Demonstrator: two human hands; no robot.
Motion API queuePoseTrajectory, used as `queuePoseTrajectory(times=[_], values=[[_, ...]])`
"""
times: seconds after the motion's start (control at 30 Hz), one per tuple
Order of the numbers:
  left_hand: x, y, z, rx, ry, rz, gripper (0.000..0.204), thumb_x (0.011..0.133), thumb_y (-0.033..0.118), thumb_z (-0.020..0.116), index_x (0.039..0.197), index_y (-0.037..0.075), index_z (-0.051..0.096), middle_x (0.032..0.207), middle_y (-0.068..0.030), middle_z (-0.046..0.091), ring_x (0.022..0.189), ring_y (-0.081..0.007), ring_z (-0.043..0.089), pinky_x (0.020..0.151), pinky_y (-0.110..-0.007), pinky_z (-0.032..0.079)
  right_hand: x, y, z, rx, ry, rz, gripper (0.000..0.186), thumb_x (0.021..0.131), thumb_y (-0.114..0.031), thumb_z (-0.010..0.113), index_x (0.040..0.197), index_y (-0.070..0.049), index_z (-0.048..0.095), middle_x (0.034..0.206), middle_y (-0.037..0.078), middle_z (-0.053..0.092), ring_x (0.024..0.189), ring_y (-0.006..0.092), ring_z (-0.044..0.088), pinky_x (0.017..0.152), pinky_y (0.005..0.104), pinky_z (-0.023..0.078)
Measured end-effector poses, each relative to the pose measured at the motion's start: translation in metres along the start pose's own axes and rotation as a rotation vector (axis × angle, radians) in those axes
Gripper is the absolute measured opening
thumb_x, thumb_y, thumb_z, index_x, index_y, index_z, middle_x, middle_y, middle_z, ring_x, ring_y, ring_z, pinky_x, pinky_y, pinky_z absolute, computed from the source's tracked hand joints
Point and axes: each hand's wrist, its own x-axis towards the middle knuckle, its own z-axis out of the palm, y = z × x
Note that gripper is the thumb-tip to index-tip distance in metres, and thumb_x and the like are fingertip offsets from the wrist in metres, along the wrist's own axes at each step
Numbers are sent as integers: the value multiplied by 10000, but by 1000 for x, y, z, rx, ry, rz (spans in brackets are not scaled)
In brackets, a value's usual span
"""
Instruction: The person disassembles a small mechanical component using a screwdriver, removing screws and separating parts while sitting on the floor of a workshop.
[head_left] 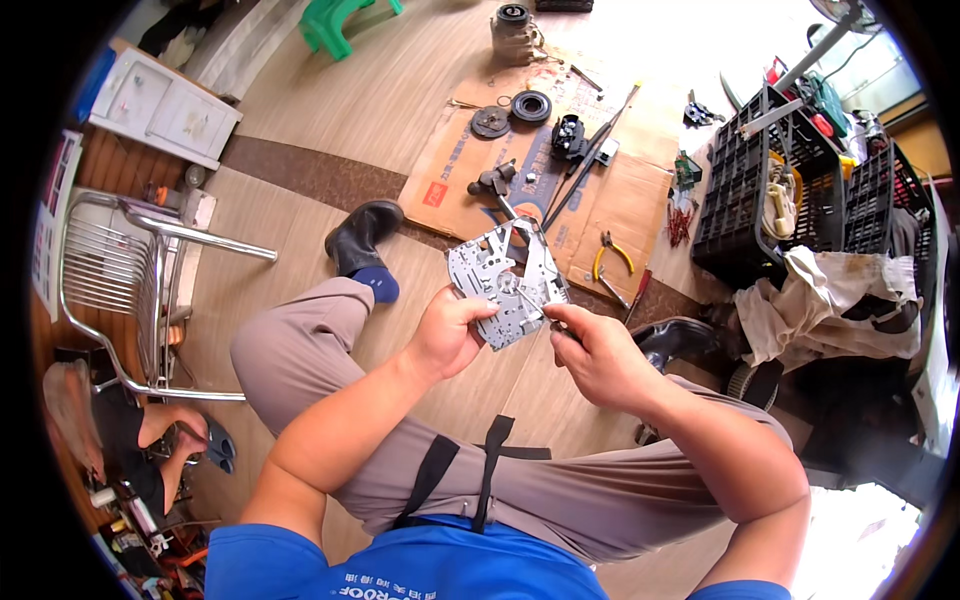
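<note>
My left hand (pixel 450 335) grips a flat silver metal mechanism plate (pixel 505 275), with slots, small pins and a round centre, by its lower left side, thumb on its face. My right hand (pixel 600 355) is closed at the plate's lower right, index finger at its edge; what lies inside the curled fingers is hidden. Beyond the plate, a tool with a dark head (pixel 495 180) lies on a cardboard sheet (pixel 435 175).
Around the cardboard are yellow-handled pliers (pixel 612 262), round parts (pixel 530 106) and a motor-like housing (pixel 515 45). Black crates (pixel 730 200) stand right, a steel chair (pixel 120 290) left. A co-worker's bare legs (pixel 170 430) show at lower left; a green stool (pixel 330 25) is behind.
</note>
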Motion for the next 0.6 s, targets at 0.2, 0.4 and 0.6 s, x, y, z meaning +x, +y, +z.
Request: queuePoseTrajectory(times=[0.2, 0.4, 0.6], values=[[-3, -4, 7, -20, -16, 3, 435, 853, -60, 459, 1284, -56, 515, 1217, -159, 643, 1099, -265, 647, 979, -389, 513, -4, -6, 3, 61, 16, -29, 357, 987, -112, 497, 1319, 7, 545, 717, 59, 574, 663, 110, 556, 624, 288, 477], [-3, -4, 9, 4, 2, 18, 425, 858, -56, 460, 1279, -54, 524, 1198, -148, 654, 1084, -251, 653, 970, -377, 517, -2, -7, 5, 4, 40, -79, 346, 980, -94, 490, 1299, 22, 554, 775, 129, 612, 684, 148, 585, 664, 309, 495], [-4, -6, 7, 21, -5, 27, 412, 860, -51, 472, 1266, -49, 539, 1194, -138, 657, 1075, -236, 655, 959, -368, 520, 0, -7, 6, -6, 48, -106, 341, 976, -89, 488, 1289, 28, 558, 884, 201, 651, 759, 194, 622, 728, 332, 510]])
